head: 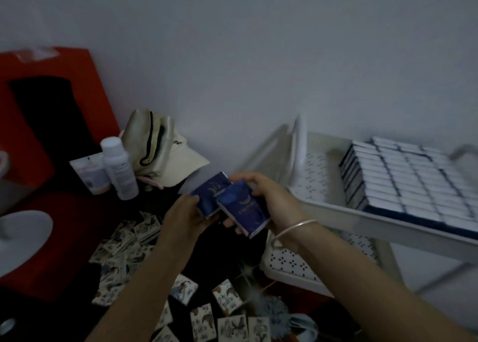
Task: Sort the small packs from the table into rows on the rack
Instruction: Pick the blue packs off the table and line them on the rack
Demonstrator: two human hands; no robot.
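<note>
Patterned packs (230, 296) below; left fingers (192, 200) pinch the far blue pack (208, 195), right fingers (248, 179) clasp the near blue pack (244, 208), squaring both for the rack (333, 211).

Nothing readable in this shot, sorry

The blue pack (241, 208) in my right hand (269, 199) has gold lettering under a crescent mark, too blurry to read (same with the second blue pack (209, 197) in my left hand (183, 212)). The white bottle (119, 169) label and cap (165, 158) logo are just smudges.
</note>
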